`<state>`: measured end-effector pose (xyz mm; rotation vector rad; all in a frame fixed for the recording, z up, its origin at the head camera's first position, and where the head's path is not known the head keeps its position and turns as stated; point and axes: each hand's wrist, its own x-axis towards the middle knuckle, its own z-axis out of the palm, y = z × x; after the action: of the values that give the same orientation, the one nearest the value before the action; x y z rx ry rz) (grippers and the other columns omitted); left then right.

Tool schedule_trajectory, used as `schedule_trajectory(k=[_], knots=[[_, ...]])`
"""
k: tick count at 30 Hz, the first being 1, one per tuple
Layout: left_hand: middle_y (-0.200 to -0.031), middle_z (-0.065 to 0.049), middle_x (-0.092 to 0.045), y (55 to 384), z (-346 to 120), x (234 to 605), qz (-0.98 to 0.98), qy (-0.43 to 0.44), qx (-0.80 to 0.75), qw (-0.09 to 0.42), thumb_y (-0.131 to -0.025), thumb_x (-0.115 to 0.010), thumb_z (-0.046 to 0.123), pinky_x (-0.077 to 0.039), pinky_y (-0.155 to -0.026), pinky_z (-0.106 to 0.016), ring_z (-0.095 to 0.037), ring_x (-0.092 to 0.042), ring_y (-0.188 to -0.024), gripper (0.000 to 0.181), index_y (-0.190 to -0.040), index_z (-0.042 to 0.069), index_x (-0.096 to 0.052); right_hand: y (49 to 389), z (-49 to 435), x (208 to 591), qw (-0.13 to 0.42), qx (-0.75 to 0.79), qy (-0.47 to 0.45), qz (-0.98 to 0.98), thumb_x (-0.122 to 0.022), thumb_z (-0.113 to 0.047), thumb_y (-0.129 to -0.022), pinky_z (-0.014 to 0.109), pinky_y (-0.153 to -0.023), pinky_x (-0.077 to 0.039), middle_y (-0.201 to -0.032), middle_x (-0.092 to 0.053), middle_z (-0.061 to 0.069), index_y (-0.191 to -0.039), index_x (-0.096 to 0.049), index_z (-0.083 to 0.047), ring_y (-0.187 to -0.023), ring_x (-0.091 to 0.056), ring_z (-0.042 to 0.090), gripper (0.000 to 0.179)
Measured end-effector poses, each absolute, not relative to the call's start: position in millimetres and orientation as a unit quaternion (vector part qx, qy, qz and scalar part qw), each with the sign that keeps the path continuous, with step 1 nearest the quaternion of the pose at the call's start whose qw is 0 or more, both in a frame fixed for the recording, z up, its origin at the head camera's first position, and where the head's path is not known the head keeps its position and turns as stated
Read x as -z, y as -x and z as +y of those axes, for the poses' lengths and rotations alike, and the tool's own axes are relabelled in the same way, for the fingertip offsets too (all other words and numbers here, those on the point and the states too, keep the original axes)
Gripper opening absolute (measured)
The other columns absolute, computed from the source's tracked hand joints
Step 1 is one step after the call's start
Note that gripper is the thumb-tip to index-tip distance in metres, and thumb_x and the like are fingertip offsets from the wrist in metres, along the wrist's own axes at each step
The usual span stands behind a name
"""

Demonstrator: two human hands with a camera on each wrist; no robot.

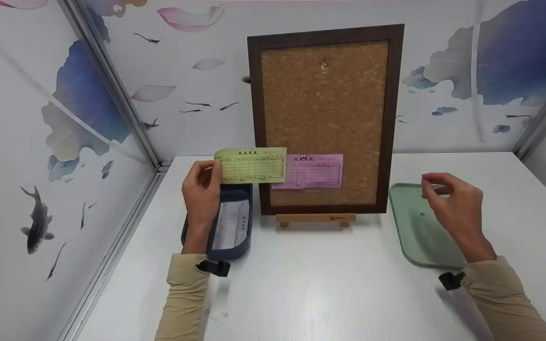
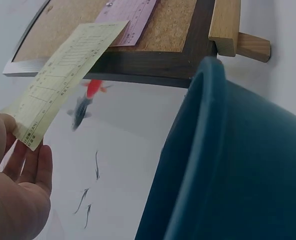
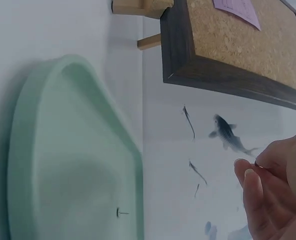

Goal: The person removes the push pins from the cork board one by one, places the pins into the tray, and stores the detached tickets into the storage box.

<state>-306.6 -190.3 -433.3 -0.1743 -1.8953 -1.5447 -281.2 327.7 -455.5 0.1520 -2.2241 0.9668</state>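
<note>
My left hand (image 1: 202,189) pinches a yellow printed form slip (image 1: 254,166) by its left end. In the head view the slip overlaps the corkboard's left frame edge and part of a pink slip (image 1: 318,170), which a tack (image 1: 304,157) pins to the corkboard (image 1: 325,109). Above the green tray, my right hand (image 1: 458,203) pinches a tiny dark thumbtack (image 3: 256,164), mostly hidden by the fingertips. Another thumbtack (image 3: 119,212) lies in the green tray (image 3: 42,130).
A wooden stand (image 1: 315,218) supports the dark-framed corkboard. Left of it, below my left hand, a dark blue tray (image 1: 235,253) contains white printed slips (image 1: 230,225). More tacks cluster near the board's top (image 1: 323,65). Printed panels (image 1: 197,123) enclose the white table (image 1: 325,284).
</note>
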Motion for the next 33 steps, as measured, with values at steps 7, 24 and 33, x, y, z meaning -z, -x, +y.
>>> schedule_trajectory(k=[7,24,33], knots=[[-0.109,-0.009,-0.074,304,-204,435,-0.723,0.062,0.597,0.341,-0.107,-0.071,0.028,-0.058,-0.086,-0.022,-0.019,-0.072,-0.098,0.024,-0.117,0.007,-0.073,281,347,472,0.294,-0.381,-0.027,-0.876,-0.074,-0.019,-0.103,0.007,-0.060,-0.044,-0.104,-0.082,0.021,-0.119,-0.081,-0.006,-0.070,-0.059,-0.023,0.022],[-0.116,-0.015,-0.074,300,-231,444,-0.741,0.029,0.594,0.313,-0.107,-0.071,0.020,-0.055,-0.081,-0.018,-0.021,-0.071,-0.099,0.024,-0.123,0.003,-0.075,281,375,485,0.123,-0.378,0.003,-0.918,-0.069,-0.033,-0.107,0.019,-0.063,-0.056,-0.115,-0.080,0.024,-0.127,-0.077,-0.005,-0.080,-0.076,0.004,0.035],[-0.126,-0.018,-0.066,299,-236,441,-0.733,-0.009,0.601,0.318,-0.111,-0.062,0.014,-0.054,-0.072,-0.020,-0.030,-0.073,-0.099,0.026,-0.129,-0.001,-0.072,284,379,490,0.094,-0.370,-0.003,-0.924,-0.068,-0.028,-0.107,0.020,-0.062,-0.057,-0.116,-0.079,0.025,-0.126,-0.077,-0.003,-0.076,-0.075,0.002,0.033]])
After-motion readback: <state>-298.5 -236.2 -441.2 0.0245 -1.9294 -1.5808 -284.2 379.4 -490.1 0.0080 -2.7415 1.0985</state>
